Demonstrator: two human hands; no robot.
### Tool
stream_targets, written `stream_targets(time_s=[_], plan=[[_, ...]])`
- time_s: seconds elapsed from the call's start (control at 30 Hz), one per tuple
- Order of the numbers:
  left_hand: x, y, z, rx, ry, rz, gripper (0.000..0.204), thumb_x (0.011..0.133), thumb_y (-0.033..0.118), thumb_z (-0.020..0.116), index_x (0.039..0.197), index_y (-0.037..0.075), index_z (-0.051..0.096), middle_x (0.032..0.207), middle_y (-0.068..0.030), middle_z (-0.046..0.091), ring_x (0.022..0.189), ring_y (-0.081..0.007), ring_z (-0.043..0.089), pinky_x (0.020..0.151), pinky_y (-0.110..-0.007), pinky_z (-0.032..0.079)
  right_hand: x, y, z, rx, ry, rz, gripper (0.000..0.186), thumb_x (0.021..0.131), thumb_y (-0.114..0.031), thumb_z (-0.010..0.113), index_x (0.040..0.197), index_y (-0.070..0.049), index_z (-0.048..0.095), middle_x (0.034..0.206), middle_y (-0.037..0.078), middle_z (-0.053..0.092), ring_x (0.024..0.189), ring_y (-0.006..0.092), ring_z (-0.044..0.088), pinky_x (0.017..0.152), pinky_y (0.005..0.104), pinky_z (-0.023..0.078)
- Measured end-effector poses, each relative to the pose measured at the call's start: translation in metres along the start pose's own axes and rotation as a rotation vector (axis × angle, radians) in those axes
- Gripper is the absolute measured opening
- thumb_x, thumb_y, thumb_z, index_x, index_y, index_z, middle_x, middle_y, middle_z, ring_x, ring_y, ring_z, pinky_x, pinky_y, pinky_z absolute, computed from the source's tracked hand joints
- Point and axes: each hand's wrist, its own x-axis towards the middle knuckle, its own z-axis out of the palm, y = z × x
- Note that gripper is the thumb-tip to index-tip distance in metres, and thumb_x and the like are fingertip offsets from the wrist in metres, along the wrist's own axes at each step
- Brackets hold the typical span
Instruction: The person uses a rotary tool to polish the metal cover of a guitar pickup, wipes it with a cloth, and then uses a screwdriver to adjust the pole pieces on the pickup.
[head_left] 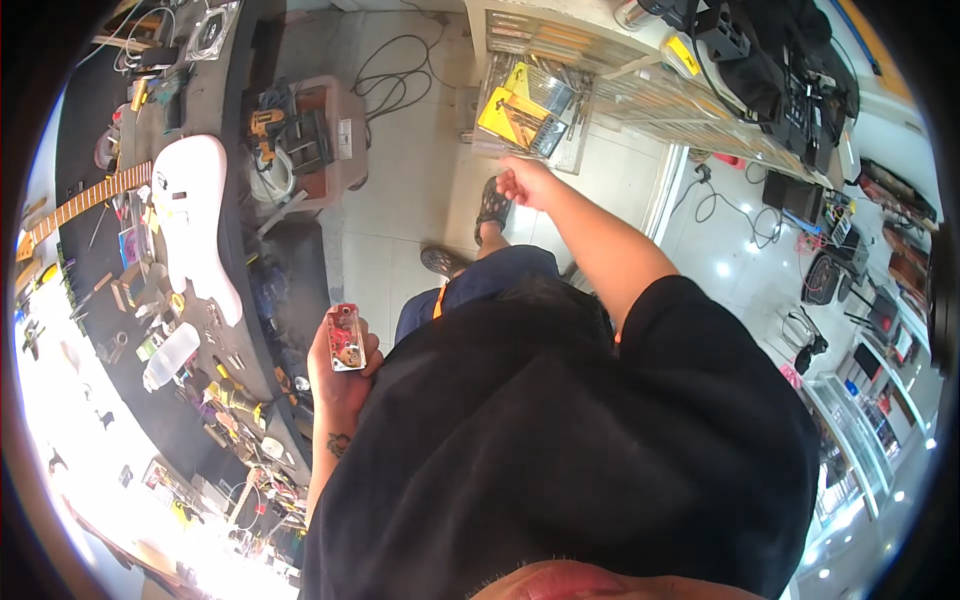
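dark workbench (250, 350) with white guitar (190, 200) flanks left hand (321, 362).

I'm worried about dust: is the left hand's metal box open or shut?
Open: the metal box shows its reddish inside, no lid covering it.

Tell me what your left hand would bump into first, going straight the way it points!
Probably the plastic bin of tools. Depth is hard to judge, though: the bin looks lower, so my left hand, holding a small metal box, might pass above.
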Motion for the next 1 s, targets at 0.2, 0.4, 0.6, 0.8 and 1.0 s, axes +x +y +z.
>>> stream_targets(time_s=[0.2, 0.4, 0.6, 0.8, 1.0], plan=[[-0.006, -0.002, -0.007, 0.037, 0.057, -0.016, 0.024, 0.11, 0.032, 0.047, 0.102, 0.013, 0.059, 0.074, 0.0002, 0.047, 0.054, -0.013, 0.037, 0.044, -0.029, 0.03, 0.013, 0.007, 0.024, 1.268, 0.389, 0.054, 0.049, 0.099, -0.045, 0.067, 0.118, -0.001, 0.058, 0.119, 0.014, 0.067, 0.109, 0.0298, 0.065, 0.097, 0.0466, 0.058], [-0.014, 0.003, -0.044, 0.071, 0.073, -0.04, 0.024, 0.11, 0.032, 0.046, 0.104, 0.013, 0.059, 0.074, -0.0003, 0.048, 0.054, -0.0132, 0.039, 0.044, -0.029, 0.03, 0.029, 0.037, 0.031, 1.313, 0.23, -0.26, 0.026, 0.104, -0.02, 0.059, 0.124, -0.004, 0.055, 0.119, 0.015, 0.067, 0.114, 0.0333, 0.066, 0.103, 0.0518, 0.056], [-0.022, 0.002, -0.068, 0.086, 0.114, -0.049, 0.022, 0.109, 0.031, 0.047, 0.102, 0.014, 0.059, 0.072, -0.0001, 0.046, 0.054, -0.0133, 0.037, 0.045, -0.03, 0.029, 0.037, 0.055, 0.029, 1.254, 0.324, -0.268, 0.024, 0.104, -0.016, 0.058, 0.121, 0.001, 0.055, 0.107, 0.017, 0.068, 0.088, 0.0336, 0.072, 0.085, 0.0501, 0.065], [-0.029, -0.002, -0.092, 0.039, 0.056, -0.059, 0.024, 0.109, 0.031, 0.047, 0.097, 0.013, 0.058, 0.071, 0.0006, 0.044, 0.055, -0.0132, 0.037, 0.045, -0.029, 0.028, 0.036, 0.053, 0.037, 1.291, 0.305, -0.309, 0.024, 0.103, -0.015, 0.06, 0.119, 0.002, 0.055, 0.101, 0.016, 0.064, 0.086, 0.0343, 0.071, 0.084, 0.0544, 0.066], [-0.036, -0.005, -0.114, 0.014, 0.066, -0.047, 0.025, 0.109, 0.034, 0.047, 0.099, 0.014, 0.059, 0.071, 0.0014, 0.045, 0.055, -0.0132, 0.038, 0.045, -0.03, 0.029, 0.044, 0.058, 0.037, 1.297, 0.332, -0.298, 0.024, 0.102, -0.015, 0.061, 0.119, 0.001, 0.055, 0.108, 0.016, 0.062, 0.09, 0.036, 0.07, 0.084, 0.0554, 0.066]])
